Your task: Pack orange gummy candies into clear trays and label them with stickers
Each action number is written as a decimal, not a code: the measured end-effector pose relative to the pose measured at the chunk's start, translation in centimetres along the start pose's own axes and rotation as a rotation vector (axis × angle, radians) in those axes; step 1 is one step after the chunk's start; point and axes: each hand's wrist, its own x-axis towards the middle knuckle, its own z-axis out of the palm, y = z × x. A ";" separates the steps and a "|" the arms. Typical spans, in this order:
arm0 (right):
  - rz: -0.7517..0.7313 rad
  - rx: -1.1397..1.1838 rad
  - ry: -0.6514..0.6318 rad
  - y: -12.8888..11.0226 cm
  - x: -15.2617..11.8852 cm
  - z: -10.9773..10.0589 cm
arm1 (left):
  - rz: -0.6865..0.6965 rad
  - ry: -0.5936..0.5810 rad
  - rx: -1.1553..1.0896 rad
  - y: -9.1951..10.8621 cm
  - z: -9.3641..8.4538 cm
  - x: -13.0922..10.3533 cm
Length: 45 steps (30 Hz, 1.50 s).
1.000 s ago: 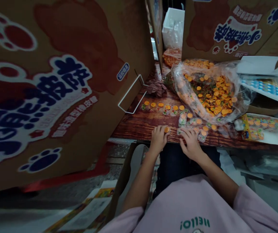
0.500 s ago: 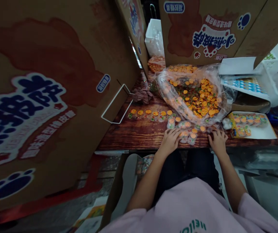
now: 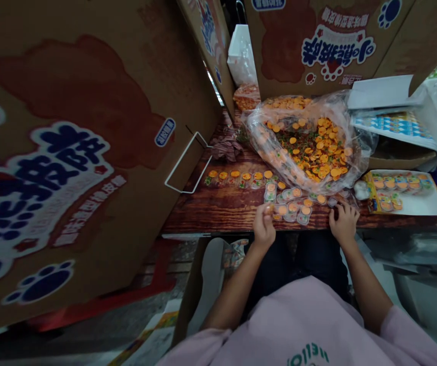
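My left hand (image 3: pixel 264 227) is raised slightly at the table's front edge. Its fingers are pinched on a small orange disc-like piece (image 3: pixel 269 207), partly covered by the fingertips. Beside it lie several small clear plastic cases (image 3: pixel 290 211) with orange discs and green and red bits. My right hand (image 3: pixel 344 221) rests at the table edge, thumb apart from its bent fingers, close to clear plastic pieces (image 3: pixel 332 202). Nothing shows in its grasp. Behind both hands, a large open plastic bag (image 3: pixel 258 134) holds many orange discs (image 3: pixel 321 147).
A row of orange discs in clear cases (image 3: pixel 234 174) runs left. A yellow-edged white tray (image 3: pixel 428 203) with packed pieces sits right. Large printed cartons (image 3: pixel 134 101) stand left and behind (image 3: pixel 279 51). A white wire loop (image 3: pixel 180 190) juts out at left, near a crumpled cloth (image 3: pixel 226 148).
My left hand has drawn back from the cases, turned, and closed on a small orange piece. My right hand stays nearly in place. The view has shifted slightly.
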 end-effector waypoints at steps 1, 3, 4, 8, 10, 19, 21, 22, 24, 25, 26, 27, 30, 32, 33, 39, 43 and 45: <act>0.001 0.001 0.002 0.0 0.0 0.1 | -0.134 0.114 -0.167 1.4 0.5 -0.2; -0.001 -0.002 0.010 0.1 0.0 0.2 | -0.321 0.214 -0.415 4.6 1.3 -0.6; -0.002 -0.003 0.013 0.2 0.0 0.2 | -0.372 0.204 -0.489 6.1 1.6 -0.6; -0.008 -0.004 0.007 0.3 0.1 0.3 | -0.510 0.083 -0.732 11.5 1.5 -0.4; -0.012 -0.012 0.001 0.3 0.1 0.3 | -0.542 0.023 -0.796 13.3 1.1 -0.3; -0.016 -0.011 0.001 0.1 0.1 0.2 | -0.511 -0.256 -0.922 15.8 1.2 -0.3; -0.015 -0.011 -0.004 0.1 0.1 0.1 | -0.518 -0.280 -0.935 15.7 1.3 -0.3; -0.015 -0.011 -0.004 0.1 0.1 0.1 | -0.518 -0.287 -0.942 15.6 1.4 -0.3; -0.016 -0.011 -0.003 0.1 0.1 0.1 | -0.515 -0.294 -0.947 15.5 1.6 -0.4; -0.019 -0.009 -0.002 0.1 0.1 0.0 | -0.509 -0.295 -0.944 15.4 1.7 -0.5; -0.024 -0.006 -0.002 0.1 0.1 0.0 | -0.501 -0.293 -0.931 15.2 1.9 -0.6; -0.029 -0.003 0.000 0.1 0.1 0.0 | -0.485 -0.284 -0.902 14.8 2.0 -0.7; -0.036 -0.005 0.003 0.0 0.0 0.0 | -0.368 -0.190 -0.646 12.2 2.1 -1.0; -0.024 -0.007 -0.005 0.0 0.0 0.0 | -0.250 -0.128 -0.333 9.2 1.7 -0.7; -0.012 -0.006 -0.012 0.1 0.0 0.0 | -0.189 -0.133 -0.165 7.4 1.3 -0.4; -0.057 -0.050 -0.115 1.3 0.0 -0.8 | 0.218 -0.354 0.509 -0.8 -0.6 2.3; -0.199 -0.035 -0.114 2.3 0.2 -1.3 | 0.412 -0.555 0.719 -2.0 0.6 3.3; -0.250 -0.018 -0.080 2.4 0.2 -1.1 | 0.466 -0.668 0.776 -1.8 1.3 3.2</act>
